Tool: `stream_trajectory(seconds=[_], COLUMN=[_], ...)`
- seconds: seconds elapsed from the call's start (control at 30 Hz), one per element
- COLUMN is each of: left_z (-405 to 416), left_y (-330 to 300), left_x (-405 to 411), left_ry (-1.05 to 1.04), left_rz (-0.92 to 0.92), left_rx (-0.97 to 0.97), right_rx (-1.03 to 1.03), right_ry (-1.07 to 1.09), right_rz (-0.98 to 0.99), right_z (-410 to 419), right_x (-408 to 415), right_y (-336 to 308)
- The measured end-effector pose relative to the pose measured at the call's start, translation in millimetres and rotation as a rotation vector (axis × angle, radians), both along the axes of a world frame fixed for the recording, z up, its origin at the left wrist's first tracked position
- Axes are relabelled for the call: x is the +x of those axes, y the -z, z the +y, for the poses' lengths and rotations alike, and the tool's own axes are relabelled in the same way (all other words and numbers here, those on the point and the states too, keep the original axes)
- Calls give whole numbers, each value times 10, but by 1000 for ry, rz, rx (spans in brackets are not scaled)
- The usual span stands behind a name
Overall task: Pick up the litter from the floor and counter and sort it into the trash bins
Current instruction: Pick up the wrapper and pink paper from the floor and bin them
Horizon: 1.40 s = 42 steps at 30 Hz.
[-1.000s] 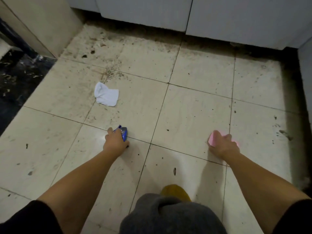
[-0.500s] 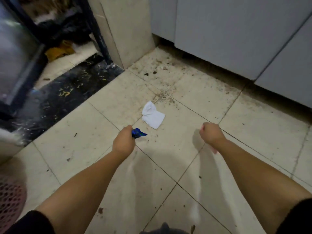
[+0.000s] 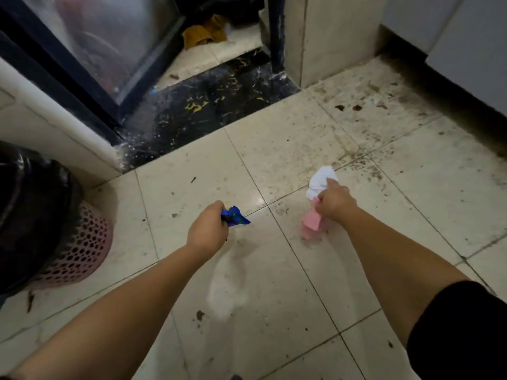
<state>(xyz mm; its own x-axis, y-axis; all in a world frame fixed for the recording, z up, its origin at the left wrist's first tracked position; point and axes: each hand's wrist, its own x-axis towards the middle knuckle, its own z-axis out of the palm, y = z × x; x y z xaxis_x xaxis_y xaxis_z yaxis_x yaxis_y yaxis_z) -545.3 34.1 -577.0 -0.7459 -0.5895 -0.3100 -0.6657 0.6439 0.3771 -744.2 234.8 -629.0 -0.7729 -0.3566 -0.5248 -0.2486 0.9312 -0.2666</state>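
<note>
My left hand (image 3: 206,231) is closed around a crumpled blue wrapper (image 3: 235,216), which sticks out to the right of the fist above the tiles. My right hand (image 3: 333,201) grips a pink paper piece (image 3: 312,223) that hangs below it. Its fingers are also closed on a white crumpled tissue (image 3: 320,181) at floor level. A pink mesh trash bin (image 3: 83,248) with a black bag liner (image 3: 27,215) stands at the far left edge.
The cream floor tiles (image 3: 274,283) are stained, dirtiest near the grey cabinet fronts (image 3: 472,45) at the upper right. A black threshold strip (image 3: 203,111) leads to a glass sliding door (image 3: 109,45). A cream pillar (image 3: 329,37) stands beside the doorway. A yellow object (image 3: 204,34) lies beyond it.
The view swung left and the pink bin came into sight. My right hand reached forward onto the white tissue and closed on it, the pink paper still in it. The left hand kept the blue wrapper.
</note>
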Motion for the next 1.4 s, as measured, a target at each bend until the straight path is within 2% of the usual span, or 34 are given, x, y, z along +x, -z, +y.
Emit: stream_trajectory(seconds=[0.07, 0.17, 0.3, 0.4, 0.63, 0.73, 0.87, 0.93, 1.0, 1.07, 1.17, 1.3, 1.4], left_z=[-47, -85, -152, -359, -1468, -2074, -2845, -3138, -3360, -3509, -3629, -3749, -3828], left_y=[-10, -60, -314, -698, -1879, -2224, -2322, -2241, -2075, -1869, -1612, -1333, -1277], left_x=[52, 110, 151, 170, 793, 1316, 2001, 2265, 2457, 2579, 2650, 2632, 2624], left_ry=[-16, -37, -28, -47, -80, -124, -207, -227, -206, -142, -71, 31, 98], left_rz=[-4, -3, 34, 127, 389, 428, 439, 424, 327, 180, 21, -127, -150], left_rx=[-2, -8, -23, -28, -172, -267, -318, -302, -283, -243, -153, -49, 25], right_rx=[-19, -43, -179, -357, -538, -593, -611, -593, -532, -336, -13, 157, 108], right_ry=[55, 134, 85, 69, -202, -363, -497, -522, -568, -631, -622, -622, -689], right_rz=[39, -71, 81, 175, 399, 508, 515, 486, 447, 336, 70, 43, 178], right_z=[-64, -124, -176, -476, -1910, -2651, -3578, -3944, -4265, -4558, -4865, -4940, -4853], right_x=[29, 24, 9, 172, 1018, 1559, 2281, 2600, 2884, 3122, 3339, 3424, 3353], right_y=[17, -109, -244, -806, -2344, -2651, -2796, -2753, -2651, -2510, -2209, -1854, -1750])
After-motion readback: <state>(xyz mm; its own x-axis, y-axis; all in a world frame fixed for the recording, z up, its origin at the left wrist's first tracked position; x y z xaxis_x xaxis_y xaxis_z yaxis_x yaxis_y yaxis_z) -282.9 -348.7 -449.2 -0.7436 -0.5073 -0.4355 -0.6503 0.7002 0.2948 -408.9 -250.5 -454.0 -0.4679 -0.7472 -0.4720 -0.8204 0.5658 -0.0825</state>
